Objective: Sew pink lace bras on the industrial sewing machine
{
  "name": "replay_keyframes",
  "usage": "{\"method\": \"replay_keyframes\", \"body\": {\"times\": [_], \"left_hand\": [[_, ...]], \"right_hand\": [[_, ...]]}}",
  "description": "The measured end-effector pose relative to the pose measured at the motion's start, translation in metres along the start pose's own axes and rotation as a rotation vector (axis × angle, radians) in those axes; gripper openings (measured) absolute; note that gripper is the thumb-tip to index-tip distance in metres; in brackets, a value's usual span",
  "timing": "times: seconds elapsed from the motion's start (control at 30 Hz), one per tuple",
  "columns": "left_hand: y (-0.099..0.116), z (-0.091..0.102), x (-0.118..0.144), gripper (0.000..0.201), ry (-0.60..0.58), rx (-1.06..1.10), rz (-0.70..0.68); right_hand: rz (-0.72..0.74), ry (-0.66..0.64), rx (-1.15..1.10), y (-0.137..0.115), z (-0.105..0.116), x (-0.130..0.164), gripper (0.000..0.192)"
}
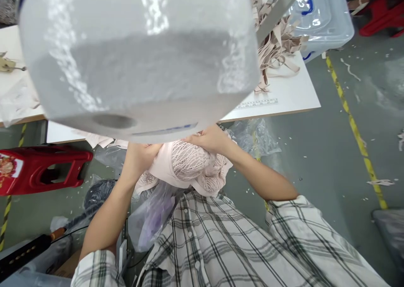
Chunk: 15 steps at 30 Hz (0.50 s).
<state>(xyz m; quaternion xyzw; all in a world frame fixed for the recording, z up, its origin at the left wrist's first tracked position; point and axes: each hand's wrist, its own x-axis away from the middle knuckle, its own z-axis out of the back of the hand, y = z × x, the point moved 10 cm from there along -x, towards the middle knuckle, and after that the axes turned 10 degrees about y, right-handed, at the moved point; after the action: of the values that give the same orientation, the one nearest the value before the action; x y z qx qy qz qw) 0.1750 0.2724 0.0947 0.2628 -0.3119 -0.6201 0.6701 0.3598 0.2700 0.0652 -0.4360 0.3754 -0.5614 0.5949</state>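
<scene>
Table point(298, 91) and fingers point(199, 141) partly behind machine point(148, 68)

Head-worn view, facing forward, steeply down; at close range

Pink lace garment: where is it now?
Head view, near centre: the pink lace garment is held between the left hand and right hand, just below the white machine in the picture.

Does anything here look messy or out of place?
Yes: pale scraps litter the floor, as if dropped, one across the tape. Straps lie tangled. Nothing odd shows on the garment in the left hand and right hand.
</scene>
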Motion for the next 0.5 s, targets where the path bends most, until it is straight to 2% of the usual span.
{"method": "replay_keyframes", "body": {"times": [0.17,0.23,0.3,0.33,0.4,0.43,0.5], "left_hand": [[-0.002,0.001,0.001,0.048,-0.008,-0.019,0.022],[-0.004,0.002,0.001,0.050,-0.014,-0.025,0.018],[-0.008,0.004,0.001,0.052,-0.026,-0.030,0.016],[-0.010,0.005,0.001,0.053,-0.033,-0.032,0.018],[-0.014,0.006,0.000,0.052,-0.041,-0.034,0.017],[-0.015,0.007,-0.001,0.051,-0.037,-0.034,0.011],[-0.014,0.008,-0.001,0.050,-0.018,-0.035,-0.015]], "right_hand": [[-0.077,0.045,-0.055,0.032,-0.001,0.004,0.046],[-0.110,0.022,-0.147,0.052,-0.011,0.019,0.061],[-0.143,-0.145,-0.253,0.072,-0.036,0.044,0.076],[-0.174,-0.269,-0.297,0.081,-0.051,0.060,0.076],[-0.270,-0.460,-0.374,0.099,-0.073,0.094,0.064],[-0.330,-0.494,-0.417,0.108,-0.078,0.107,0.055],[-0.442,-0.434,-0.529,0.121,-0.076,0.122,0.044]]}}
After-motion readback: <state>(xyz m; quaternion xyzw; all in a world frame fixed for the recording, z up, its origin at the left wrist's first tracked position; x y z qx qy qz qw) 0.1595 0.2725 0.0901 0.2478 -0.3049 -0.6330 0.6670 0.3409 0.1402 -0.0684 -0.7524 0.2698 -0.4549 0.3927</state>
